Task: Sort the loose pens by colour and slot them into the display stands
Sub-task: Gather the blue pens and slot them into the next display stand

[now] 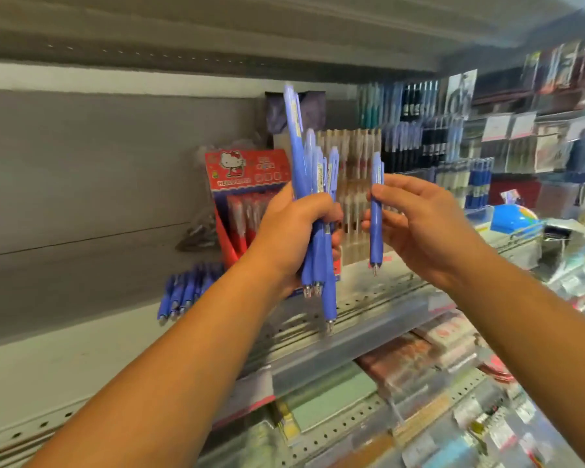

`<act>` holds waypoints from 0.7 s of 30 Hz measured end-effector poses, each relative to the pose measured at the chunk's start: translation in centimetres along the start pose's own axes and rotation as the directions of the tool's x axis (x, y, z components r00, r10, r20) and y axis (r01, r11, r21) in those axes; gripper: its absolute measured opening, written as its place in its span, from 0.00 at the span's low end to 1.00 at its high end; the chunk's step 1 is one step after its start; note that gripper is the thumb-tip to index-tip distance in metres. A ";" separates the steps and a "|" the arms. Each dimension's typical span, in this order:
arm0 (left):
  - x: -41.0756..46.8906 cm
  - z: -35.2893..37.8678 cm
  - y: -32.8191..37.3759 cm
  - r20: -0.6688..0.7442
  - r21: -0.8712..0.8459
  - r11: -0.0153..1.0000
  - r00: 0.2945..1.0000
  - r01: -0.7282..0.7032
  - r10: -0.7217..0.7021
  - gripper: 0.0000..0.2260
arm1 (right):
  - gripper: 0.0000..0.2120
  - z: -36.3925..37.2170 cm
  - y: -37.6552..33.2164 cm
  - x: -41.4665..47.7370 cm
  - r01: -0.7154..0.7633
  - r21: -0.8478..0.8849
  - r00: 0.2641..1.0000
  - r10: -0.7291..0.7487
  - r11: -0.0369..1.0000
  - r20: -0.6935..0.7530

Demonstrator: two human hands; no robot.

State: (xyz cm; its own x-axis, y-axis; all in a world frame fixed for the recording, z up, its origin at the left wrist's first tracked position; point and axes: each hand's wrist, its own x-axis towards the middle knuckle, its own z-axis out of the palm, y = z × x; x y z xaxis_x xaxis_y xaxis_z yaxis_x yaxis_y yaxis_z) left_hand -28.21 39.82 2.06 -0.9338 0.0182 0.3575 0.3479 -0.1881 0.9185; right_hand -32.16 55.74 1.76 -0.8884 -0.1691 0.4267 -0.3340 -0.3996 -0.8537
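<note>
Because the single blue pen [376,217] is light, stiff and smooth-barrelled, the right hand [419,224] needs only a pinch on it, and that is what it has. Thumb and fingertips close on the upper barrel below the clip, the tip points down, and the other fingers are loosely curved. Held that high, the pen would swing easily. I judge that a hold nearer mid-barrel would steer the tip better into a slot.

The left hand [294,228] is clenched in a fist round the bundle of blue pens [313,184], gripping them about the middle with tips down and tops fanned upward. One pen hangs lower than the rest and one stands much taller, so the slick barrels look prone to slide past each other. A firm squeeze suits them, since hard plastic will not crush. The single pen hangs near the bundle, not touching it.

Behind the hands a clear display stand [355,157] sits on the shelf [81,349]. Its slots seem mostly empty, though the blur makes that uncertain. To its left is a red cartoon-cat box [247,177] holding red pens, and further left more loose blue pens [186,292] lie in a small heap on the shelf. To the right stand filled stands [416,130] of blue and dark pens.
</note>
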 end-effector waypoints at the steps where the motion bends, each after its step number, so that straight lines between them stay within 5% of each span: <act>1: 0.4 1.7 -0.7 0.003 0.009 1.000 1.000 0.004 -0.004 0.13 | 0.08 -2.0 -0.6 -0.2 0.005 -0.004 1.000 -0.005 1.000 -0.017; 12: 7.4 18.7 -7.7 -0.039 0.005 0.999 0.998 -0.053 0.053 0.15 | 0.04 -21.3 -5.9 1.5 0.018 -0.098 0.999 -0.022 0.995 -0.034; 21: 13.7 19.5 -9.0 -0.135 0.056 0.992 0.984 -0.112 0.119 0.18 | 0.07 -25.8 -4.3 9.5 0.078 -0.099 0.991 -0.066 0.992 0.118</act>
State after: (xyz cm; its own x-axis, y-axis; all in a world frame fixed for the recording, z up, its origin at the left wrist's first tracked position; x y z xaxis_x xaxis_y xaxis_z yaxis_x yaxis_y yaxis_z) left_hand -42.50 60.93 2.04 -0.8885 -0.1374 0.4379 0.4546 -0.1334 0.8806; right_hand -47.31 79.14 1.81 -0.8209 -0.2478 0.5146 -0.4319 -0.3201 -0.8432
